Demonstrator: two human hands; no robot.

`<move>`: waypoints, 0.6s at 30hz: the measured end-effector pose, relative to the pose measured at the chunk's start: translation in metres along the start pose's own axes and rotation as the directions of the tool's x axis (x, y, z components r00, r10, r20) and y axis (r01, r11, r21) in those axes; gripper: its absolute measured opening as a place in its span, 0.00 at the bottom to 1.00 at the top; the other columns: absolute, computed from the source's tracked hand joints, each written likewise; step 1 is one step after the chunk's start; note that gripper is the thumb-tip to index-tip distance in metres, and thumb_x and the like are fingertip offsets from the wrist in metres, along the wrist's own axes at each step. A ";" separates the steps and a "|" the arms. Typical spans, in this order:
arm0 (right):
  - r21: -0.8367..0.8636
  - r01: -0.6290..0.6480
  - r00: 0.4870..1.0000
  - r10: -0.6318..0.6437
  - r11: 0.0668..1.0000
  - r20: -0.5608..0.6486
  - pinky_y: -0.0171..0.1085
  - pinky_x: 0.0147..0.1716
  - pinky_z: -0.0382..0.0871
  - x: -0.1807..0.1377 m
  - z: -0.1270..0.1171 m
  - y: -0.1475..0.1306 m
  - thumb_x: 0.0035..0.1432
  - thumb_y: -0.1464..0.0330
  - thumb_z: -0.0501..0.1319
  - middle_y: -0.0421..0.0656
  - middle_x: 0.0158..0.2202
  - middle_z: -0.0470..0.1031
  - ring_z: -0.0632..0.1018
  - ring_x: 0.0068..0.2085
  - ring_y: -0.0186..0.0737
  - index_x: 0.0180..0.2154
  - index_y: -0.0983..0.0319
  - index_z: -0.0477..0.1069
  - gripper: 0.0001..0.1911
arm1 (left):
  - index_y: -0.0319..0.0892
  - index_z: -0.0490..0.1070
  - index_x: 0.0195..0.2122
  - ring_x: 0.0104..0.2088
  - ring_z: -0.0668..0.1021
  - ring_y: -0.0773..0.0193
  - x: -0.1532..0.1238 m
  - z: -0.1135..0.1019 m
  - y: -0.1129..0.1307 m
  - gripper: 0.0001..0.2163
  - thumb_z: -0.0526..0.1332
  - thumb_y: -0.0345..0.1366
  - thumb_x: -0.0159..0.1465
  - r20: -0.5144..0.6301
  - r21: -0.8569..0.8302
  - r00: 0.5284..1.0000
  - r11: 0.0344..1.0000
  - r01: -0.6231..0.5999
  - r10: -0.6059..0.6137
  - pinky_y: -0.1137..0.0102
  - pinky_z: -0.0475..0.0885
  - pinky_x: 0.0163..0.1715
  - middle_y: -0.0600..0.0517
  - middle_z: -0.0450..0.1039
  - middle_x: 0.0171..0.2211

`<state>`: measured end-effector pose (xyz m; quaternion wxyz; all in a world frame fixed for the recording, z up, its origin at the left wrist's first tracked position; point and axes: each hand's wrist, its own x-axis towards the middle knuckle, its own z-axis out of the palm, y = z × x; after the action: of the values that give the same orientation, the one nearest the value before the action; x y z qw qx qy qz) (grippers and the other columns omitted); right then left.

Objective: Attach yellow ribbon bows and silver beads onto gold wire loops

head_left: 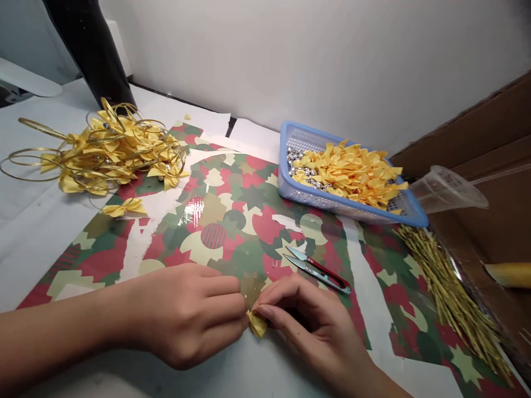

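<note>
At the near edge of the table, a small yellow ribbon bow [258, 325] sits between my two hands. My right hand [305, 323] pinches it between thumb and forefinger. Curled with its back toward me, my left hand [199, 315] meets the bow's left side; its fingertips are hidden, so what they grip is partly out of sight. Just beyond my right hand lies a pair of thread snips [319, 270] with a red and pale blue handle. One finished-looking yellow bow [124, 208] with a thin loop rests farther left.
A pile of yellow bows with gold cord loops [120, 149] lies at left, before a black cylinder [93, 50]. The blue basket [352, 209] holds yellow ribbon pieces and silver bells. Gold cords [452, 298], a clear plastic cup [446, 190] and cardboard [468, 138] are at right. Patterned paper covers the table.
</note>
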<state>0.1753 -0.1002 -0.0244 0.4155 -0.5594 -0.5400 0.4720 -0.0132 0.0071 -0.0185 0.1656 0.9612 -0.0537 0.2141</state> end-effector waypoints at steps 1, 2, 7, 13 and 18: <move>-0.007 -0.003 1.000 0.003 1.000 0.005 0.33 0.24 0.68 0.000 0.000 -0.001 0.60 0.66 0.60 0.41 0.26 0.76 0.75 0.27 0.35 0.31 0.60 0.71 0.06 | 0.40 0.73 0.31 0.21 0.67 0.62 0.000 0.000 0.000 0.18 0.45 0.24 0.67 0.002 -0.015 1.000 1.000 0.015 -0.015 0.65 0.62 0.19 0.48 0.73 0.25; -0.011 -0.004 1.000 0.005 1.000 0.010 0.33 0.24 0.68 0.000 0.000 -0.001 0.60 0.67 0.61 0.42 0.26 0.76 0.75 0.26 0.35 0.31 0.60 0.71 0.06 | 0.40 0.73 0.32 0.21 0.68 0.62 0.000 -0.001 0.000 0.17 0.46 0.24 0.67 0.005 -0.027 1.000 0.999 0.026 -0.026 0.65 0.62 0.19 0.48 0.73 0.25; -0.012 -0.016 1.000 0.016 1.000 0.008 0.32 0.22 0.68 0.001 -0.001 -0.002 0.59 0.67 0.61 0.41 0.26 0.76 0.75 0.25 0.35 0.31 0.60 0.71 0.05 | 0.40 0.73 0.34 0.21 0.69 0.62 0.001 -0.002 0.000 0.16 0.46 0.25 0.67 0.015 -0.074 0.999 0.997 0.039 -0.038 0.66 0.62 0.19 0.48 0.74 0.25; 0.003 -0.008 1.000 0.008 1.000 0.003 0.31 0.24 0.70 0.000 0.000 -0.002 0.59 0.69 0.61 0.42 0.26 0.77 0.76 0.26 0.35 0.31 0.60 0.71 0.04 | 0.39 0.74 0.31 0.22 0.68 0.62 0.003 -0.002 -0.001 0.19 0.43 0.25 0.68 0.040 -0.065 0.999 0.997 0.032 -0.029 0.66 0.62 0.20 0.48 0.75 0.25; 0.001 0.007 1.000 -0.007 1.000 0.005 0.30 0.24 0.70 0.002 0.001 -0.004 0.59 0.69 0.61 0.41 0.26 0.77 0.76 0.26 0.34 0.30 0.60 0.71 0.05 | 0.40 0.74 0.31 0.21 0.68 0.62 0.003 -0.002 0.000 0.19 0.44 0.26 0.69 0.047 -0.085 0.998 0.995 0.050 -0.047 0.66 0.62 0.21 0.49 0.74 0.24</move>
<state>0.1731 -0.0983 -0.0213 0.4162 -0.5560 -0.5427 0.4722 -0.0111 0.0078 -0.0152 0.2109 0.9587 -0.0432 0.1859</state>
